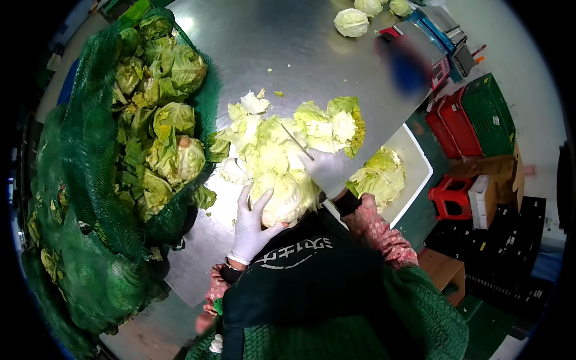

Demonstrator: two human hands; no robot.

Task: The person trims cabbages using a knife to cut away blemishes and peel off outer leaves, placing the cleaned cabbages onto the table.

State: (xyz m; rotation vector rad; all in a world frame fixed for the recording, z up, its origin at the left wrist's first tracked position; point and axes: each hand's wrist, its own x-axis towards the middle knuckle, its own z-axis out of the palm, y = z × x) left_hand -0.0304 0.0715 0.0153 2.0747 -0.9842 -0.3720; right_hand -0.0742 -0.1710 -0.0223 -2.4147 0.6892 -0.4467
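Observation:
A pale round cabbage (pixel 282 201) rests on the metal table close to my body. My left hand (pixel 252 225), in a white glove, lies against the cabbage's left side with its fingers spread and the thumb under it. On the right side, my gloved right hand (pixel 327 171) is wrapped round a knife (pixel 295 140), whose thin blade points up and left over loose leaves. Cut cabbage leaves (pixel 264 144) are heaped just beyond the cabbage, with more leaves (pixel 339 127) to the right of the heap.
Green net sacks (pixel 90 180) full of cabbages stand along the left. A white bin (pixel 414 174) holding leaves (pixel 381 177) is at the right. Several cabbages (pixel 351 23) and a scale (pixel 441 73) are at the far right, with crates (pixel 489 114) and a red stool (pixel 450 197) beyond the table.

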